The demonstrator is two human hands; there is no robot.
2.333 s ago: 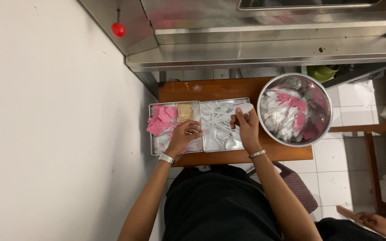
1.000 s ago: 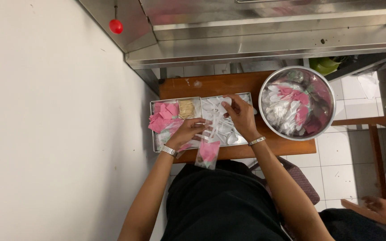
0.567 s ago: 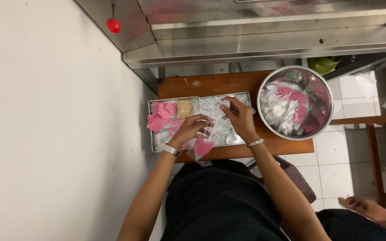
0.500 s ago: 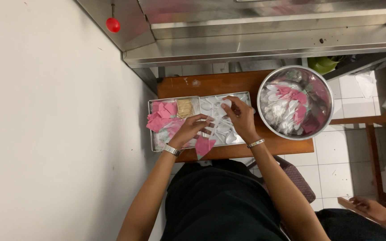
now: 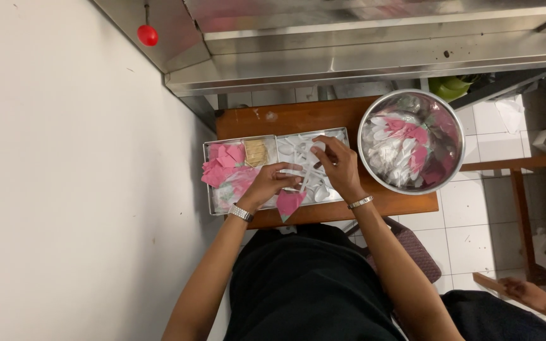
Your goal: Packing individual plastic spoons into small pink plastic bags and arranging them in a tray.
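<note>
A shallow metal tray (image 5: 208, 189) lies on a small wooden table (image 5: 298, 117). It holds folded pink paper napkins (image 5: 222, 163) at the left, a tan stack (image 5: 255, 152) beside them and several white plastic spoons (image 5: 295, 148) at the right. My left hand (image 5: 268, 185) holds a clear bag with a pink napkin (image 5: 289, 203) at the tray's front edge. My right hand (image 5: 339, 167) grips a white spoon (image 5: 308, 173) over the tray and meets the left hand at the bag's mouth.
A large steel bowl (image 5: 453, 158) full of filled pink-and-white bags stands at the table's right end. A steel counter runs behind. A white wall is at the left, tiled floor at the right. Another person's hand (image 5: 526, 292) shows at the lower right.
My left hand lifted a clear bag with a pink napkin off the tray and holds it at the front edge. My right hand moved from the spoons toward the bag with a spoon.
</note>
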